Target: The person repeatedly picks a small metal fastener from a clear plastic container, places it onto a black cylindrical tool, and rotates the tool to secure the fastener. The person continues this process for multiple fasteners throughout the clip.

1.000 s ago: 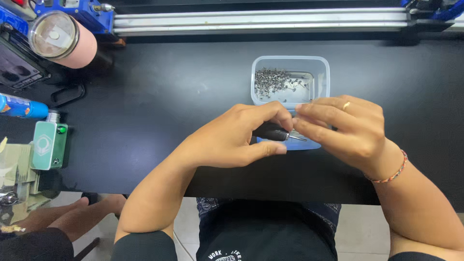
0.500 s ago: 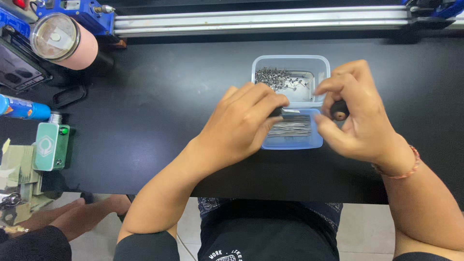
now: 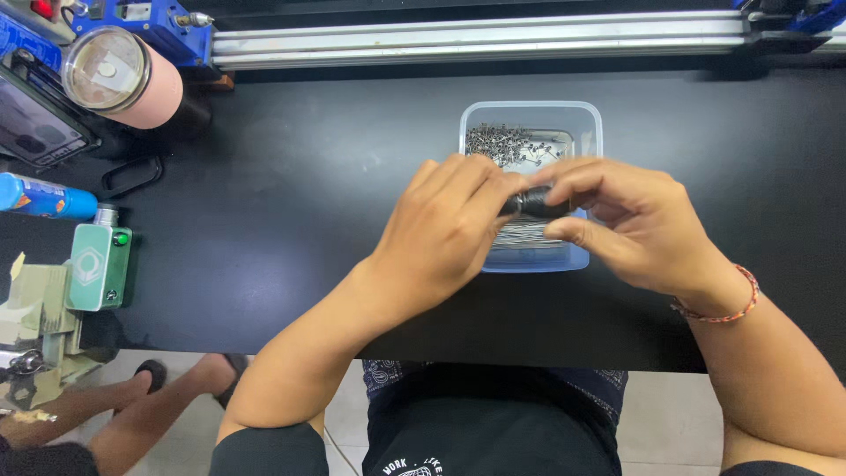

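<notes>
Across the width of the view a black table (image 3: 264, 229) is spread, bounded at its far edge by a long aluminium rail (image 3: 476, 40). Things not in use are kept off to the left side, well apart from the hands: a pink tumbler with a clear lid (image 3: 119, 78), a blue bottle lying on its side (image 3: 44, 196), and a small green box with a button (image 3: 95, 266).

Nearer the middle, a clear plastic tub (image 3: 531, 112) is set directly ahead of the body, so that its contents can be reached by both hands without stretching. A heap of small metal parts (image 3: 509, 143) is gathered in its far half.

Over the near half of the tub the left hand (image 3: 445, 231) and the right hand (image 3: 639, 225) are brought together, fingertips facing. A small black cylindrical piece (image 3: 533, 203) is pinched between them, each hand closed on one end; it is held above the tub, probably so that anything dropped is caught inside. A woven bracelet (image 3: 724, 310) is worn on the right wrist.
</notes>
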